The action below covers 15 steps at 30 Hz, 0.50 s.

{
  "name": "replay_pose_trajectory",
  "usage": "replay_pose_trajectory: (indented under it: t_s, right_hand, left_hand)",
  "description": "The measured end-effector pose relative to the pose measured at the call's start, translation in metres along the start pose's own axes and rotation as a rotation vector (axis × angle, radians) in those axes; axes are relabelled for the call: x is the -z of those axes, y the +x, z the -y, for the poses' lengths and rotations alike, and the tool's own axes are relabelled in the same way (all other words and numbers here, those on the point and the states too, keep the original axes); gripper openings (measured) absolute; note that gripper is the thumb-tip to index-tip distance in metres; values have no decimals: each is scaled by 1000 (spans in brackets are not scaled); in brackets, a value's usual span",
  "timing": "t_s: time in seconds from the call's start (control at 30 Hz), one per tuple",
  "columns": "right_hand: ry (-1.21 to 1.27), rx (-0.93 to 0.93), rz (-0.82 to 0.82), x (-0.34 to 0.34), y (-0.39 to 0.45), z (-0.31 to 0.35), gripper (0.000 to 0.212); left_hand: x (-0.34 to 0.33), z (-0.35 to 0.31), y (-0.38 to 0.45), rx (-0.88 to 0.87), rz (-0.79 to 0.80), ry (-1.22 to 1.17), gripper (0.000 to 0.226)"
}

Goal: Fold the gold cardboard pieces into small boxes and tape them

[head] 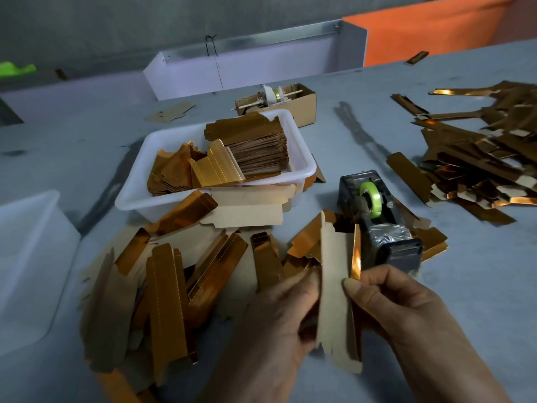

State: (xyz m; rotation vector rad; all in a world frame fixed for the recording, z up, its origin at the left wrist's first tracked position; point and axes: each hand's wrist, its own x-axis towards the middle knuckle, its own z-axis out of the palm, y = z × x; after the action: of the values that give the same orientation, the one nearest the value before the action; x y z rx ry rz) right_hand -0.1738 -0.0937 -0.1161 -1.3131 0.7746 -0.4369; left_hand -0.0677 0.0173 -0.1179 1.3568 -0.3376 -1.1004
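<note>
Gold cardboard piece (334, 292) upright between both hands, just in front of the tape dispenser (377, 225); left hand (279, 324) and right hand (395, 303) pinch its edges — squeeze unevenly and the fold may crease off the score, and it won't square up for taping

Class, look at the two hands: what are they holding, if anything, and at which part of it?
Both hands hold one gold cardboard piece, upright, plain side showing. The left hand grips its left long edge; the right hand pinches its right edge, thumb on the face.
</note>
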Motion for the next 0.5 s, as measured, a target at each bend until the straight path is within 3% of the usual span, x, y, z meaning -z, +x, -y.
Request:
replay_pose_trajectory:
  t_s: [0.17, 0.5]
  right_hand:
    - [-15, 25, 46, -5, -5, 4, 21]
    - [26, 32, 138, -2, -5, -6, 21]
  left_hand:
    - [-9, -2, -1, -145, -53, 183, 25]
    - [-9, -6, -3, -142, -110, 188, 25]
